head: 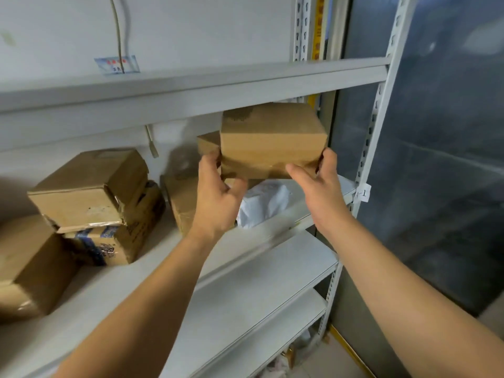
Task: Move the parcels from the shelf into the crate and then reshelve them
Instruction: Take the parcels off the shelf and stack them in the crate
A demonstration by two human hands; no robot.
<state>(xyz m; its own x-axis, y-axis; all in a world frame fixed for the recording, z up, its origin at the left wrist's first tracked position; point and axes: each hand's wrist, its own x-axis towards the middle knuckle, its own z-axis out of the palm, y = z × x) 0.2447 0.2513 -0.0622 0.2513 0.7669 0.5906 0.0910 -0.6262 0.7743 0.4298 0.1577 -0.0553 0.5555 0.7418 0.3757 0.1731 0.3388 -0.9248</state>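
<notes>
Matt brown cardboard forms the held parcel and the stacked boxes, the shelf is smooth pale painted metal, and the crumpled white bag is perhaps plastic.

Both bare forearms reach up and forward, wrists nearly straight. The left hand forms one side of the grip, fingers curled round the lower left corner of a cardboard parcel with the thumb underneath. The right hand closes the grip from the opposite side, thumb along the bottom front edge and fingers wrapped round the right end.
</notes>
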